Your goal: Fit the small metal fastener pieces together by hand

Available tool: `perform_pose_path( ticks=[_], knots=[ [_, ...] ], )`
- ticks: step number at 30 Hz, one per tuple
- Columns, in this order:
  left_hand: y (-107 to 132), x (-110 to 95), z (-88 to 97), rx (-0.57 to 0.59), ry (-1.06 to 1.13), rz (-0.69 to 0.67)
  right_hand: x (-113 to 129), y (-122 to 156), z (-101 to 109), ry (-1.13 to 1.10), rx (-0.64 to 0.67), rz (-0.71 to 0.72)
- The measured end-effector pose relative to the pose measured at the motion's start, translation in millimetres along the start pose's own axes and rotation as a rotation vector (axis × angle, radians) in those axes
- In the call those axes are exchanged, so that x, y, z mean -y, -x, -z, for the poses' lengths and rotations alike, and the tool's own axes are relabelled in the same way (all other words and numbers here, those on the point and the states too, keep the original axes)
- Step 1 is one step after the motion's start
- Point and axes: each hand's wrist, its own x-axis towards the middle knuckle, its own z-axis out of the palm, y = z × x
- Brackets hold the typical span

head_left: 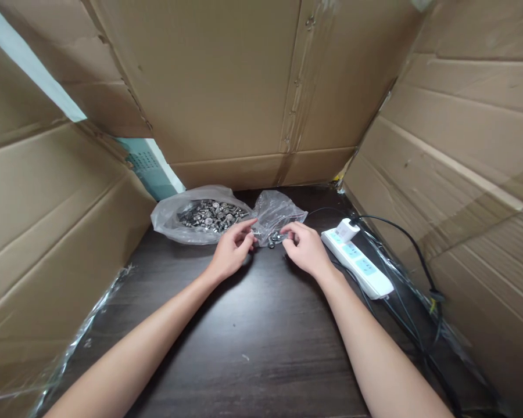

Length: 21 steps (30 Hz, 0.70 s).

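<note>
My left hand (234,249) is at the left side of a small clear zip bag (279,206), its fingers bent and closed around something small and shiny at the fingertips. What that is, I cannot make out. On the bag's other side my right hand (306,247) has curled fingers at its near edge, where any held thing is too small to name. Between the hands lie a few small metal parts (271,244), at or in the bag's near end. Left of them, a larger open plastic bag (169,223) holds a heap of small round metal parts (215,215).
To the right lies a white power strip (375,281) with a white plug (347,229) in it. Black cables (412,235) run along the right side. Cardboard walls (226,87) enclose the dark wooden table (248,325) at the back and both sides.
</note>
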Motion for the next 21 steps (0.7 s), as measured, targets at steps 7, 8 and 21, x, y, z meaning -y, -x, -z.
perform_pose_path(
  ticks=[7, 8, 21],
  knots=[
    [0.1, 3.1, 1.4, 0.178, 0.114, 0.064, 2.1, -0.7, -3.2, 0.205, 0.089, -0.068],
    [-0.5, 3.6, 1.7, 0.189, 0.177, 0.107, 2.6, -0.9, -4.2, 0.212, 0.092, -0.077],
    [-10.7, -17.0, 8.0, -0.047, 0.969, 0.703, 7.3, -2.6, -9.9, 0.130, -0.229, 0.016]
  ],
)
